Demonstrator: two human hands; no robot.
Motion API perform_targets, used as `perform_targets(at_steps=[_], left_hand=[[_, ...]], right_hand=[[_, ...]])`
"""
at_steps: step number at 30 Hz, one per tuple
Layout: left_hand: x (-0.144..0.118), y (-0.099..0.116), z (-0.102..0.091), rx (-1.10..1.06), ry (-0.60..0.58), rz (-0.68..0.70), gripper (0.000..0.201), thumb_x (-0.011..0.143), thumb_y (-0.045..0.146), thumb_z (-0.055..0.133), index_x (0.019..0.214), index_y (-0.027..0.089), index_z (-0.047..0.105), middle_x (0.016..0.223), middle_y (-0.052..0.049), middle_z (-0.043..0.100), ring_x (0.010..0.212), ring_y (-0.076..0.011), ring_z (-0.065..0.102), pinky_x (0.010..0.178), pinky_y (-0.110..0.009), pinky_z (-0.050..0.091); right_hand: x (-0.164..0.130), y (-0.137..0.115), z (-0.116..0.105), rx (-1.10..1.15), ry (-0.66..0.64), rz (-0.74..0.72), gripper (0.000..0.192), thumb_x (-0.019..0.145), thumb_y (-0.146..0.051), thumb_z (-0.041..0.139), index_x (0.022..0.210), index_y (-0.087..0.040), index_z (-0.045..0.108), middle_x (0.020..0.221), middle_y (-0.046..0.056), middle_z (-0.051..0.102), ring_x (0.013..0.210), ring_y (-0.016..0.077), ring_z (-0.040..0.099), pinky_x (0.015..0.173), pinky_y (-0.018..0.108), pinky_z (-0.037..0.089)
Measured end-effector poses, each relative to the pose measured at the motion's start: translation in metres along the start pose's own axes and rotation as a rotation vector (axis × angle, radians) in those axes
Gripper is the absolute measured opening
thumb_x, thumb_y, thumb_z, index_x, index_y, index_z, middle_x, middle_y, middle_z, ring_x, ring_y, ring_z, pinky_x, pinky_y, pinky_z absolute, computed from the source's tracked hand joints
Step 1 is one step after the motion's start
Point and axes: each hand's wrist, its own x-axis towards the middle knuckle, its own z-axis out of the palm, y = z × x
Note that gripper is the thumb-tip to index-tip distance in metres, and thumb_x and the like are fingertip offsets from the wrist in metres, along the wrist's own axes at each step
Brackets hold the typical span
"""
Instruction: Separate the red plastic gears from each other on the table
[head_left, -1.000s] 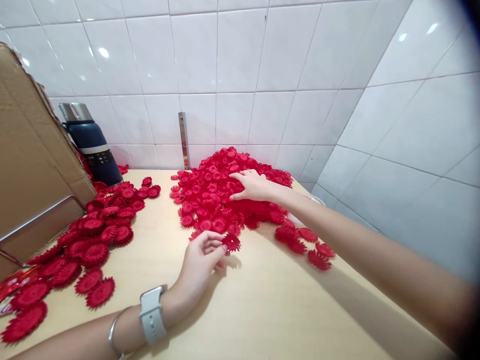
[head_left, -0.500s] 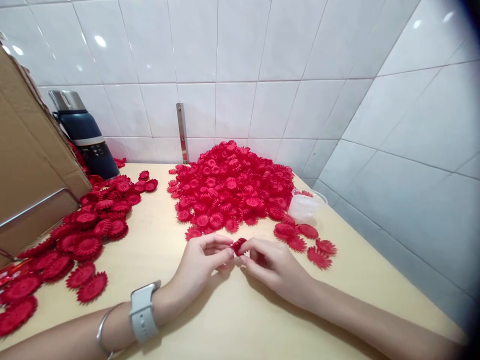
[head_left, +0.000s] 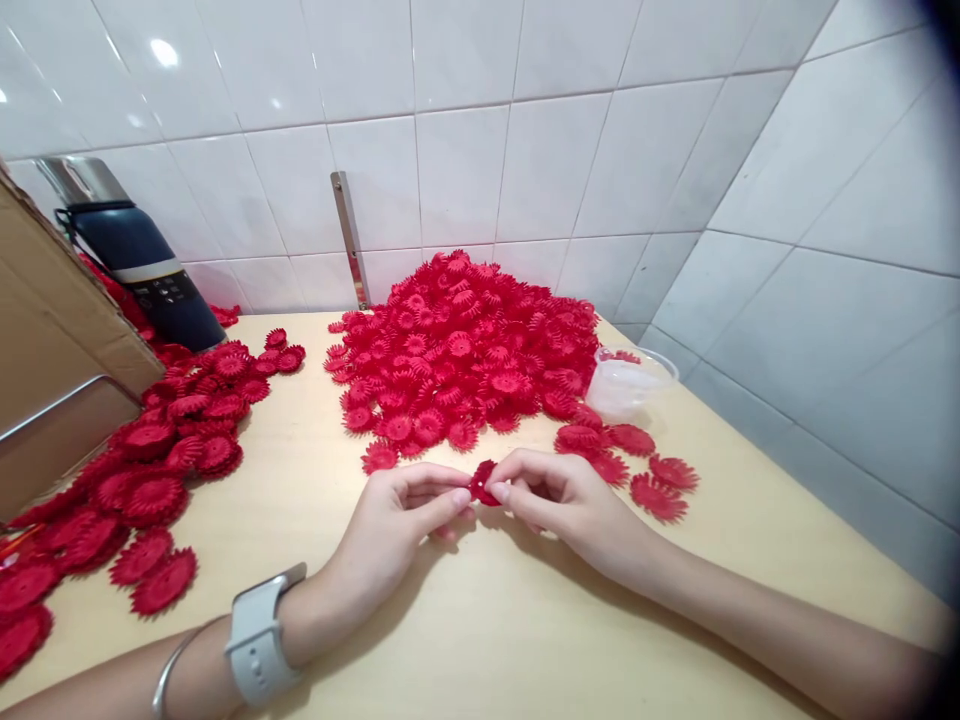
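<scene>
Head view: the left hand [head_left: 416, 515] and right hand [head_left: 574, 510], fingertips nearly closed, pinch one red frilled piece [head_left: 482, 484] between them, at six o'clock from the red pile [head_left: 465, 360]. The step looks like two-handed fine work on it; the next move calls for light, steady fingertips

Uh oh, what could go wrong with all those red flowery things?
The small red piece is pinched just by the fingertips of the left hand and right hand, so it might slip from their grip.

The big red pile is heaped loosely, so a bump could make bits slide down.

The clear tub is near the right edge of the table, so a knock might tip it off.
</scene>
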Motion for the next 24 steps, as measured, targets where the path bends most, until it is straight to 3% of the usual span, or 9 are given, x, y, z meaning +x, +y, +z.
perform_targets(at_steps=[7,24], left_hand=[[0.0001,0.0017,-0.0005,0.071,-0.027,0.024,0.014,0.069,0.019,0.061,0.080,0.015,0.070,0.065,-0.004,0.065,0.056,-0.0107,0.054,0.054,-0.021,0.044],[-0.0019,0.0019,-0.0008,0.120,-0.037,0.041,0.016,0.070,0.020,0.060,0.081,0.017,0.071,0.069,-0.005,0.067,0.058,-0.0120,0.054,0.055,-0.022,0.045]], right_hand=[[0.0001,0.0018,-0.0028,0.019,-0.005,0.018,0.017,0.075,-0.030,0.057,0.069,-0.015,0.060,0.047,-0.006,0.042,0.044,0.0067,0.037,0.042,0.019,0.027],[0.0004,-0.0003,-0.0011,-0.025,-0.011,0.028,0.019,0.076,-0.030,0.054,0.066,-0.014,0.060,0.050,-0.003,0.047,0.045,0.0063,0.038,0.041,0.018,0.029]])
